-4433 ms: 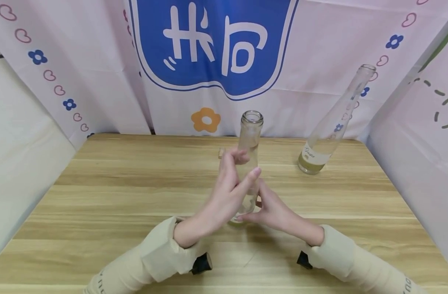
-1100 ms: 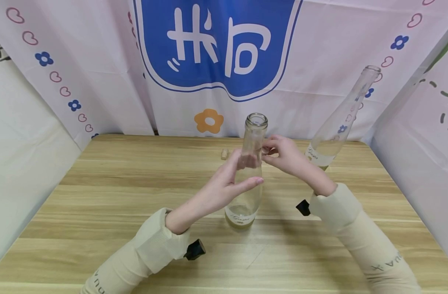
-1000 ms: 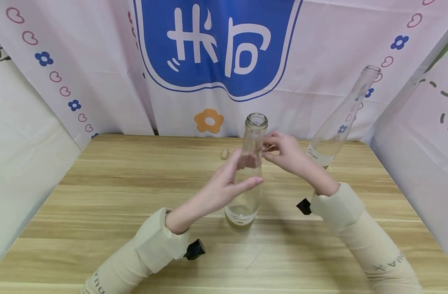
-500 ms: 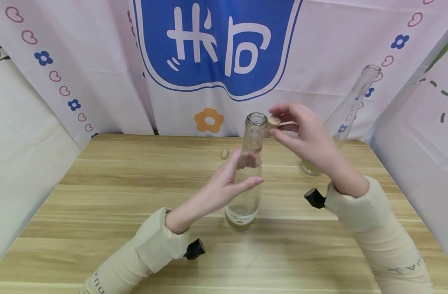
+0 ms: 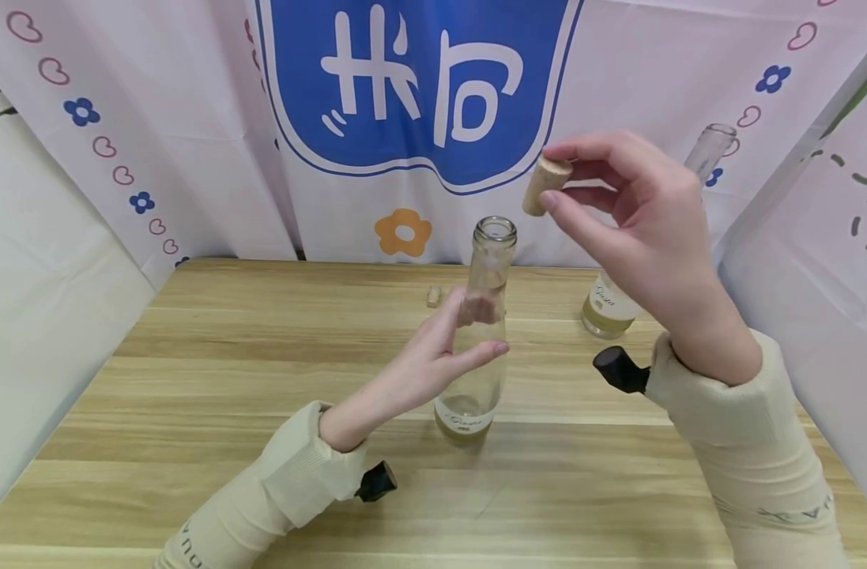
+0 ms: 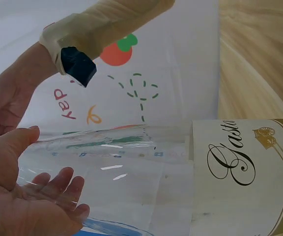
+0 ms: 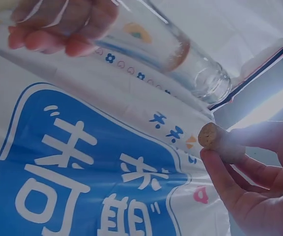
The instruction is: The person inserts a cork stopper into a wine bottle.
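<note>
A clear glass bottle [image 5: 476, 387] with an uncorked mouth stands upright mid-table in the head view. My left hand [image 5: 433, 363] grips it around the middle, thumb across the near side and fingers behind the glass. In the left wrist view the bottle's white label [image 6: 244, 172] shows beside the curled fingers. My right hand [image 5: 646, 213] pinches a cork [image 5: 544, 186] between thumb and fingertips, up and to the right of the bottle's mouth. One round end of the cork [image 7: 210, 135] faces the camera in the right wrist view.
A second clear bottle [image 5: 607, 304] stands at the back right, partly hidden behind the right hand. Another small cork [image 5: 434, 297] sits near the table's back edge. Printed cloth walls [image 5: 212, 158] close in the wooden table [image 5: 212, 379] at the back and sides.
My right hand has gone from the bottle's lower side to behind its neck, then risen up and right with a cork now in its fingers. The left hand still holds the bottle.
</note>
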Demonstrator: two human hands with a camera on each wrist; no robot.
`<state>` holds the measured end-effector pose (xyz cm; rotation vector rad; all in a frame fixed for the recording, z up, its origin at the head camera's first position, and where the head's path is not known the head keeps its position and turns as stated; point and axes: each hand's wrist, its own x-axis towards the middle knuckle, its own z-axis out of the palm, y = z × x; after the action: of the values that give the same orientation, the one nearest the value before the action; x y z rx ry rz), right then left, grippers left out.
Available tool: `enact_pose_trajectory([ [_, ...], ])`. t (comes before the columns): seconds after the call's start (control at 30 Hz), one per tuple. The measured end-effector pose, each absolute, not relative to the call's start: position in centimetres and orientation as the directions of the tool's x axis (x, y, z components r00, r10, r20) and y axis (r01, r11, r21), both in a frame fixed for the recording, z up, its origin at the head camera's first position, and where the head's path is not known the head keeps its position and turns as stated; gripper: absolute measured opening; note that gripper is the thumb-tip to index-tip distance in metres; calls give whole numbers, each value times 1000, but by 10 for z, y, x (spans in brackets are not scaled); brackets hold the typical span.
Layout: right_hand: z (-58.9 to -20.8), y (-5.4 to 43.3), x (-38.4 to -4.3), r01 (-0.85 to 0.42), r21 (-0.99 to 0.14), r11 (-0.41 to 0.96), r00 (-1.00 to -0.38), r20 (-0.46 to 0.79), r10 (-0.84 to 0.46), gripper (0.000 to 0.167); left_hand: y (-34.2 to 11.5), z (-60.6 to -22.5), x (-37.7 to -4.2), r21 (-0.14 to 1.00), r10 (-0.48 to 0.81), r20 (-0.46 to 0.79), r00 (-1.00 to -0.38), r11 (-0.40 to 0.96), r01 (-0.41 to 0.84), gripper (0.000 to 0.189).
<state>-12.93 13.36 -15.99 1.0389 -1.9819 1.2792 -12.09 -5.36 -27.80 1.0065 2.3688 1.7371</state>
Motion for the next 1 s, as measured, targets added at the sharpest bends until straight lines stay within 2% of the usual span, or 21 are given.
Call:
enact_pose_trajectory([
  [0.17, -158, 130, -130, -879, -459, 127, -475, 820, -319, 28, -54, -278, -121, 867, 510, 336, -792, 160, 471, 44],
  [0.37, -156, 123, -126, -886, -460, 51, -448, 824, -347, 27, -54, -278, -122, 866, 517, 342, -785, 152, 477, 44],
  [0.5, -159, 119, -124, -885, -459, 75, -453, 815, -361, 27, -54, -280, -122, 856, 521, 363, -773, 141, 498, 43],
  [1.0, -166, 115, -125, -914, -371, 163, -404, 814, -418, 25, -55, -280, -122, 849, 525, 376, -763, 135, 511, 43],
])
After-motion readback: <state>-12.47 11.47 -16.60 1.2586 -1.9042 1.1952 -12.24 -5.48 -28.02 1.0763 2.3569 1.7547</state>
